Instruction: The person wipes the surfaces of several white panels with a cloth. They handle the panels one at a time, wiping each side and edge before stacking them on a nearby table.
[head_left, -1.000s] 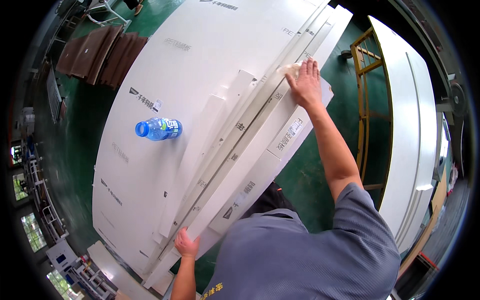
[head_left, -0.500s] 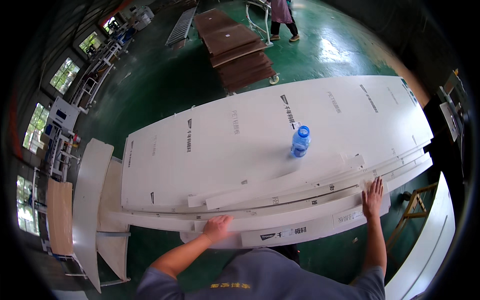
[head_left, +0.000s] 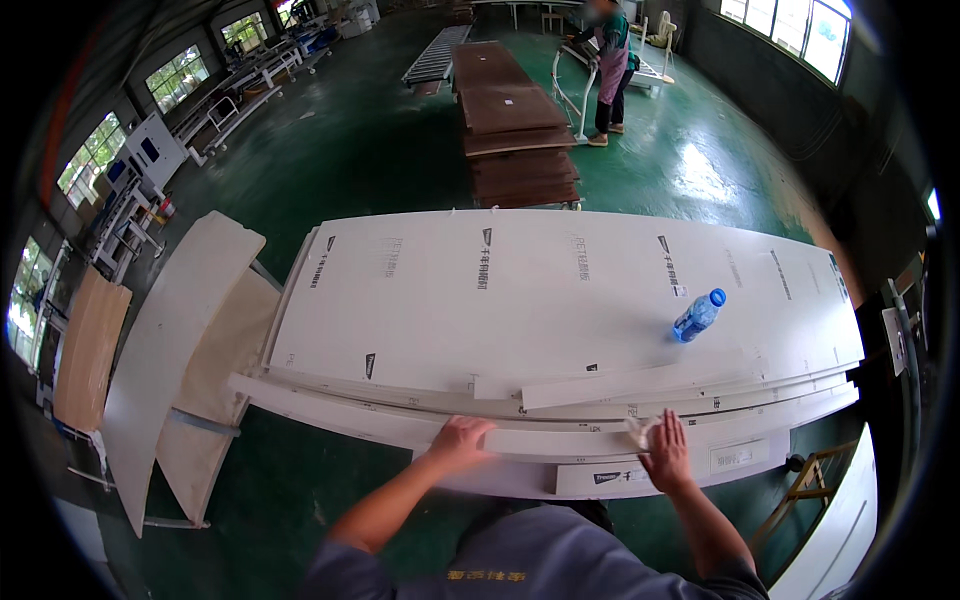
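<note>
A long narrow white board strip [head_left: 560,444] lies along the near side of a stack of large white printed panels [head_left: 440,310]. My left hand [head_left: 462,443] is closed over its near edge, the fingertips blurred on top. Farther right, my right hand [head_left: 668,458] rests against the same strip with its fingers stretched forward. Against its thumb side is a small crumpled whitish piece [head_left: 642,432], perhaps a rag; its kind is unclear. Below the strip, a white packet-like board [head_left: 600,478] with dark print sticks out towards me.
A blue-capped plastic bottle [head_left: 699,316] stands on the panels. Brown boards [head_left: 510,100] are stacked beyond, near another person [head_left: 612,75]. Curved-looking pale panels [head_left: 180,350] stand left; a wooden stand [head_left: 815,475] and white panel [head_left: 835,530] are right.
My view has swung left and up, so the bottle appears farther right and lower. My right hand has come left along the strip, nearer my left hand, the whitish piece with it.
</note>
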